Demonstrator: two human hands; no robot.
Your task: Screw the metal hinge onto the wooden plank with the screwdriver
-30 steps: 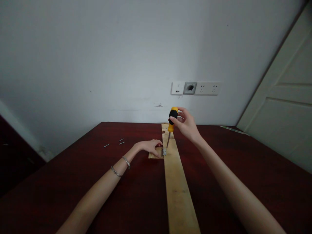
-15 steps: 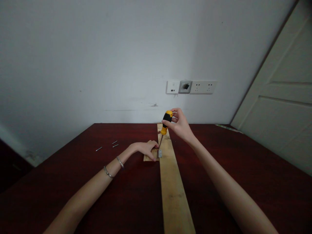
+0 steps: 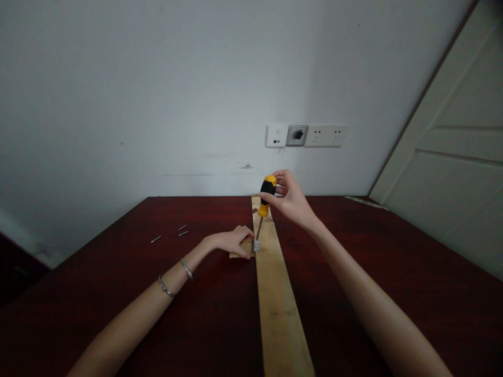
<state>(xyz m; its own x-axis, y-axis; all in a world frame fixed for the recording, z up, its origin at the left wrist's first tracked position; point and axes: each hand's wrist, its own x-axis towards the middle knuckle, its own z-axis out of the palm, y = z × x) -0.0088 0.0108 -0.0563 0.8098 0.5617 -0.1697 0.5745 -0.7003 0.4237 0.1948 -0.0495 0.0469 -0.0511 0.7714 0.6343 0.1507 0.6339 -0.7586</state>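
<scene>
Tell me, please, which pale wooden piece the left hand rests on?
The short pale wooden piece left of the long wooden plank; the left hand covers it.

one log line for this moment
right hand: grips screwdriver, tip on metal fitting | left hand: on small wood piece | long plank on table

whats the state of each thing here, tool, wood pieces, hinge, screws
screwdriver, near upright, tip on the hinge, handle gripped by right hand
hinge, sitting where wood block meets plank
wood block, held flat by left hand
plank, lying flat on table
screws, loose on table, untouched
</scene>
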